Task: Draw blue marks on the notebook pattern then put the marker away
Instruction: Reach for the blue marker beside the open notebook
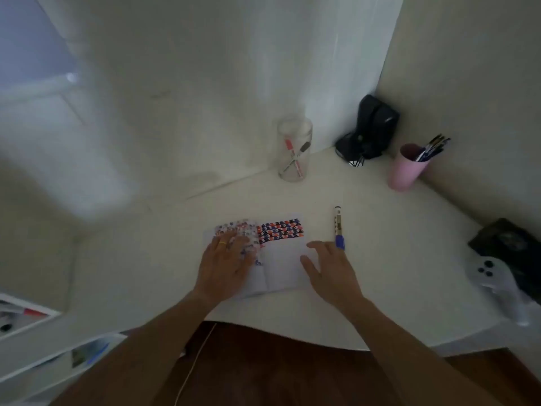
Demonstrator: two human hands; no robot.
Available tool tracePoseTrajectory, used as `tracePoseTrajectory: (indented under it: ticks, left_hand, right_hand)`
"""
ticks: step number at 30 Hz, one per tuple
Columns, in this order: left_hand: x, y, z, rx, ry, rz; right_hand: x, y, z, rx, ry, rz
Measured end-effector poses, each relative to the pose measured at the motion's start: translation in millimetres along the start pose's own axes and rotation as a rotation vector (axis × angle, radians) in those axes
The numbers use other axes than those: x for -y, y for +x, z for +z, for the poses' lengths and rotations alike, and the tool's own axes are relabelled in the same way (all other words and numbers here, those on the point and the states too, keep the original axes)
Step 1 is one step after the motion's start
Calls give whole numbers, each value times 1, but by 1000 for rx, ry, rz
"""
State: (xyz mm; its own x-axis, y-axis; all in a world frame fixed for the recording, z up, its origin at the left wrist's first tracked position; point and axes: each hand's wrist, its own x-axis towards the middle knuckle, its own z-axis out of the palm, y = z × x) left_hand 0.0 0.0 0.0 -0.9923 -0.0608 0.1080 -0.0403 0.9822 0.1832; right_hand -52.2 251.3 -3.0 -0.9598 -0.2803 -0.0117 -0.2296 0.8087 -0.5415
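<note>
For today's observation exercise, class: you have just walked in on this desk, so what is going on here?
A person sits at a white desk with an open notebook bearing a red and blue pattern. The left hand lies flat on the left page. The right hand is open beside the right page, holding nothing. A blue-capped marker lies on the desk just beyond it. A clear jar behind holds two other markers.

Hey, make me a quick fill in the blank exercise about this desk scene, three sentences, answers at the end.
1. The marker lying on the desk has a ____ cap.
2. The left hand lies flat on the open ____.
3. The clear jar holds ____ markers.

Missing words: blue; notebook; two
</note>
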Motion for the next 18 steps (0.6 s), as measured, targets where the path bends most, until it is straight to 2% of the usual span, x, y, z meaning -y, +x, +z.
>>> tracePoseTrajectory:
  ticks: [9,13,18]
  left_hand:
    - [11,-10,56,-311,-23,20]
    - [9,-17,61,-332,26,10]
    - [0,-26,57,-288,148,-3]
  right_hand:
    - [-30,1,50,-250,-222,-138]
    - [-33,-4,62,-337,-306,-195]
    - [-31,-9,62,-338,-351,-187]
